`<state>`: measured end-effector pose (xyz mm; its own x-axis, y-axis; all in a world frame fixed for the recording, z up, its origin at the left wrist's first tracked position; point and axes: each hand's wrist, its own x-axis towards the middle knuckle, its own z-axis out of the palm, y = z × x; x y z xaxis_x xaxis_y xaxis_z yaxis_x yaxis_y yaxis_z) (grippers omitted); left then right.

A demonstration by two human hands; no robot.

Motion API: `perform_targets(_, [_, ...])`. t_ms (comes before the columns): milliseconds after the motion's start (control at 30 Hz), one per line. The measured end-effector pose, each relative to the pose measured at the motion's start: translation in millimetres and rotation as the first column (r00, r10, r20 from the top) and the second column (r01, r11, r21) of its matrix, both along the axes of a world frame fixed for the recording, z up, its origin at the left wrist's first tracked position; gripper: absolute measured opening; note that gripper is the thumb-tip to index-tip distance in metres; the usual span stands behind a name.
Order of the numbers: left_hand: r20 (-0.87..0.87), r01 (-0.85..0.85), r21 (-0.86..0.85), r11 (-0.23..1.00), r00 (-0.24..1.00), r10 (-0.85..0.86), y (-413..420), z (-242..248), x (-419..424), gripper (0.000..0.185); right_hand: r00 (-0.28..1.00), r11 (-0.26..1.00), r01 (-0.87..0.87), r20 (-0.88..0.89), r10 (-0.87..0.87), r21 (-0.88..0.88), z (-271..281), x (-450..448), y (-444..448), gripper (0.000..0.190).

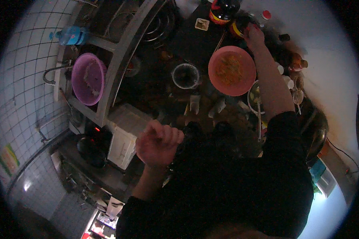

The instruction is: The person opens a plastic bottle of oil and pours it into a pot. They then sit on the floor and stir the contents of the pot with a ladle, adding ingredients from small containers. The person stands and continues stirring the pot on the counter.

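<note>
At the far end of the counter, my right hand (253, 37) has its fingers around a dark bottle (237, 29) with a yellow band on its label. The dimness blurs the exact grip. Just nearer to me is a pink bowl (251, 73) of shredded, orange-brown food (229, 70). My left hand (159, 144) hangs in the air in front of my body, fingers curled in, with nothing seen in it. Under my right forearm sits a pot or bowl (249, 101), partly hidden, with a long-handled utensil (259, 122) lying across it.
A larger dark bottle (224, 12) with a red and yellow label stands beyond. Seasoning containers (297, 62) line the wall at right. A clear round tub (185, 76) lies lower down. To the left are a purple basin (88, 79) by the sink tap (49, 80) and a white bin (122, 146).
</note>
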<state>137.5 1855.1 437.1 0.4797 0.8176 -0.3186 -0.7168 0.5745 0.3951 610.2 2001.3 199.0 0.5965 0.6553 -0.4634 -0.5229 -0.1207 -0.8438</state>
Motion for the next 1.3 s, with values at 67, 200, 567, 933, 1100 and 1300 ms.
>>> perform_targets(67, [0.014,0.037,0.028,0.999,0.999,-0.038,0.8,-8.1,-6.7,0.042,0.998,0.999,0.024,0.058,-0.021,-0.049,14.7,-5.1,-4.3,0.013])
perform_targets(200, [0.008,0.092,0.115,0.989,0.996,-0.093,7.8,-9.7,-3.4,0.041,0.989,0.996,0.068,0.135,-0.061,-0.051,53.4,-18.9,-11.0,0.018])
perform_targets(567, [-0.5,0.54,0.361,0.761,0.8,-0.33,44.1,53.0,71.7,0.026,0.694,0.967,-0.132,0.675,0.248,-0.219,275.5,-59.6,-125.1,0.03])
perform_targets(933, [-0.564,0.435,0.716,-0.546,0.821,-0.085,11.7,120.3,236.9,0.044,0.862,0.901,-0.412,0.262,0.433,-0.134,342.7,-117.4,-400.2,0.025])
perform_targets(1100, [-0.662,0.278,0.708,-0.649,0.581,-0.473,-52.6,103.4,260.9,0.04,0.885,0.914,-0.406,0.249,0.395,-0.006,332.2,-140.6,-493.9,0.031])
perform_targets(1300, [-0.826,0.287,0.562,-0.776,0.141,-0.546,-150.8,67.0,323.7,0.044,0.809,0.878,-0.357,0.365,0.462,-0.32,298.4,-141.6,-581.2,0.026])
